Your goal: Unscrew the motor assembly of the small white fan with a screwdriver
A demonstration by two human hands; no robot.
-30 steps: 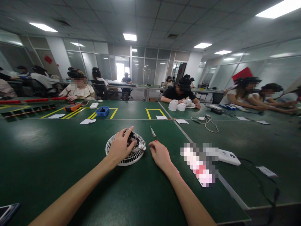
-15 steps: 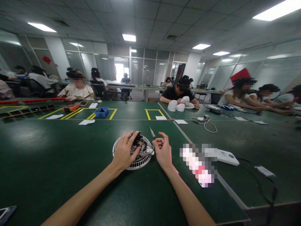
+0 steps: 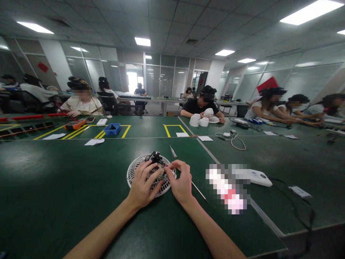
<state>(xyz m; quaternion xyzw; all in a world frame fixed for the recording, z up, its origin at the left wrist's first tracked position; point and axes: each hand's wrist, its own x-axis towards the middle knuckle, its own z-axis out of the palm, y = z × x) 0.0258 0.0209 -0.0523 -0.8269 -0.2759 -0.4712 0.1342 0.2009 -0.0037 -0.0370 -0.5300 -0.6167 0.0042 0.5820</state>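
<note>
Firstly, a blue bin (image 3: 111, 130) stands toward the far side of the green worktop (image 3: 54, 187). Nearer, the left hand (image 3: 144, 181) rests on a round white grille (image 3: 132, 172), fingers spread and open over the wired assembly (image 3: 154, 157) on top of it. A small screwdriver (image 3: 174, 153) lies just beyond the grille. The right hand (image 3: 181, 180) touches the assembly's right side, fingers curled; whether they grip a part cannot be told. A slim metal rod (image 3: 199, 191) extends beside this hand.
</note>
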